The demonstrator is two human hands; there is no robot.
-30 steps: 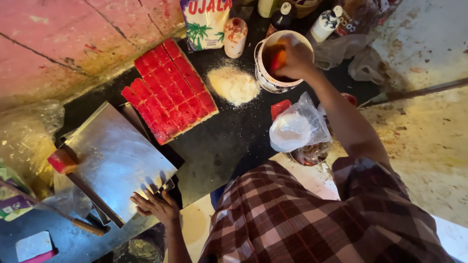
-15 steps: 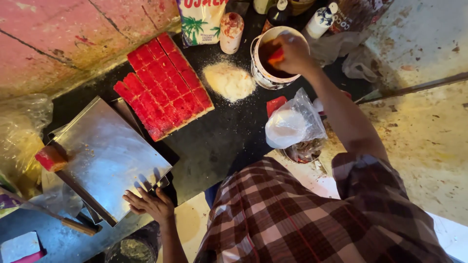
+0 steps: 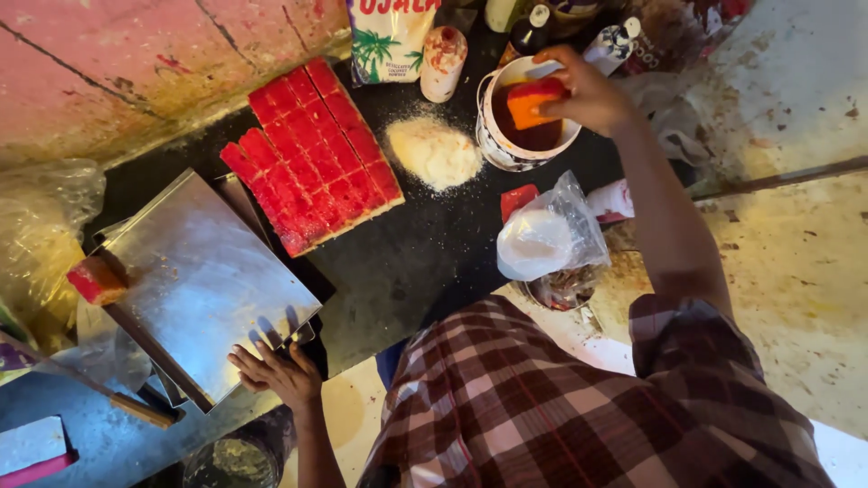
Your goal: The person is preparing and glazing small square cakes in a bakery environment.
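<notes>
The white printed bag with a palm tree (image 3: 391, 36) at top centre is cut off by the upper edge, as are the dark bottles and jars (image 3: 542, 23) beside it. The white bucket (image 3: 499, 145) hides the depth of its red liquid, and the right hand (image 3: 588, 90) covers part of the orange-red cake block (image 3: 535, 101). At lower left, a pink-and-white box (image 3: 32, 450) runs off the frame. The left hand's (image 3: 280, 370) fingertips lie against the steel tray (image 3: 203, 280); whether they grip its edge cannot be told.
</notes>
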